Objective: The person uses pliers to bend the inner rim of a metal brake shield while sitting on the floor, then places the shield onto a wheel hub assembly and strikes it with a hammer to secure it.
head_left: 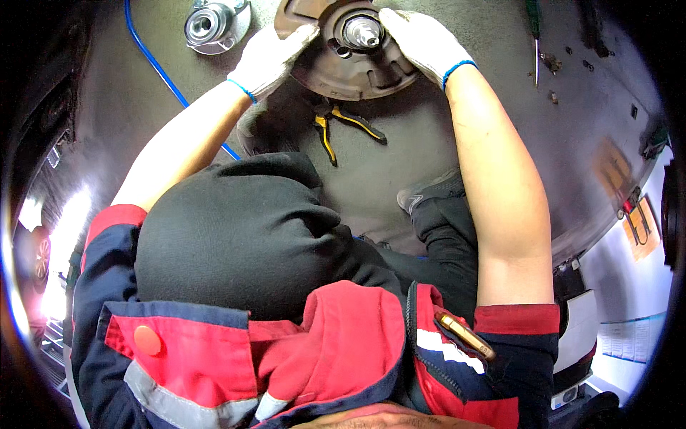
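Note:
My left hand (pixel 270 58), in a white knitted glove with a blue cuff, grips the left side of a rusty brown brake dust shield (pixel 336 75). Its thumb lies over the face of the plate and the other fingers are hidden. On the right side my right hand (pixel 426 48), gloved the same way, closes round the shield with its thumb near the middle. A shiny splined axle stub (pixel 362 32) pokes through the shield's central opening. To the left of my left hand sits a silver wheel hub (pixel 212 27) with a round flange.
Yellow-and-black pliers (pixel 330 132) lie spread on the dark floor below the shield. A blue hose (pixel 153 66) runs down the left. At the right are a green-handled screwdriver (pixel 536 43) and small dark parts (pixel 552 63). My shoe (pixel 429 189) rests on the floor.

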The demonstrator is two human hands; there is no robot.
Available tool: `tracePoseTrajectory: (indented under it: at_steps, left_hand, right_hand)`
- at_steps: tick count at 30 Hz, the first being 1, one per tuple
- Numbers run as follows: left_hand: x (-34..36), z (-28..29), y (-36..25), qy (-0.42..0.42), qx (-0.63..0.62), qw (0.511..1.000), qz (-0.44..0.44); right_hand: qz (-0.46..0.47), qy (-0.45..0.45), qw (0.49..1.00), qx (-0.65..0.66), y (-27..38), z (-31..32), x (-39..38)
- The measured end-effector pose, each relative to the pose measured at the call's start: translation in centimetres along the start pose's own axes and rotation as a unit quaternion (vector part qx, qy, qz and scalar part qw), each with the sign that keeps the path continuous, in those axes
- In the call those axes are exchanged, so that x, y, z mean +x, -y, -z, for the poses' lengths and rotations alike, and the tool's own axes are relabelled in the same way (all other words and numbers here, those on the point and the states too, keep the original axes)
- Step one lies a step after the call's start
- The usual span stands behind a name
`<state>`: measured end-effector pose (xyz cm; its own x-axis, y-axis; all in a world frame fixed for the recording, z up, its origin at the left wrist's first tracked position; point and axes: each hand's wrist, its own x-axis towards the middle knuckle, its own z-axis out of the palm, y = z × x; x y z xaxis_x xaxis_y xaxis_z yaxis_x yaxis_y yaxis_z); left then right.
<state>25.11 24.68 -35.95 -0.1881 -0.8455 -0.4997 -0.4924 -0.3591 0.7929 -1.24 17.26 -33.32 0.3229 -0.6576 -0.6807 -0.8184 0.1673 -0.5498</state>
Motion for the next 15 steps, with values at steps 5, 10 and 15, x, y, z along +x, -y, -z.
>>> tracePoseTrajectory:
  at_steps: [5, 10, 15]
  left_hand:
    - [-0.2, 0.4, 0.2, 0.016, 0.040, 0.999, 0.023]
    - [0.0, 0.3, 1.0, 0.017, 0.032, 0.999, 0.030]
    - [0.1, 0.2, -0.2, 0.024, 0.002, 0.998, 0.053]
  right_hand:
    - [-0.007, -0.117, 0.993, -0.004, 1.7, 1.7, -1.9]
    - [-0.174, -0.457, 0.864, -0.122, -12.6, 2.2, -7.8]
    - [-0.467, -0.247, 0.849, 0.027, -24.8, -2.7, -20.2]
